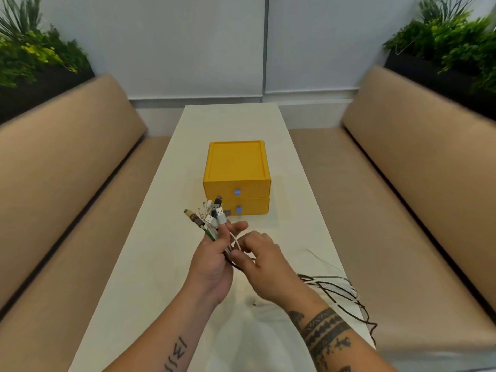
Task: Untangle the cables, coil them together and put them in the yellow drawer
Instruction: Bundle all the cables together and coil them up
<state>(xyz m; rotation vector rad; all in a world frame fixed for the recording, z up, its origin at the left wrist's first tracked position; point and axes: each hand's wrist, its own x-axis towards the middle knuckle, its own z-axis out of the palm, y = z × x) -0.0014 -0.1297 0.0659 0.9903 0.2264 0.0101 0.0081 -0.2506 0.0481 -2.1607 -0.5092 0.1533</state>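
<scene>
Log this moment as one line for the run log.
left hand: grips cables, plugs fanned up | right hand: pinching strands beside it | loose ends: trail off table right edge | yellow drawer: shut

My cables [332, 288] are white, black and one green, their plugs [214, 210] white, black and silver with one brownish. The drawer unit [236, 167] is bright yellow with a small pale blue tab [237, 192] on each front, standing on a white table [150, 237] between tan benches [67, 183]. Black band patterns ring my right forearm [324, 334], black line marks cross my left forearm [177, 353], and the plants [35, 55] are green in black planters.
</scene>
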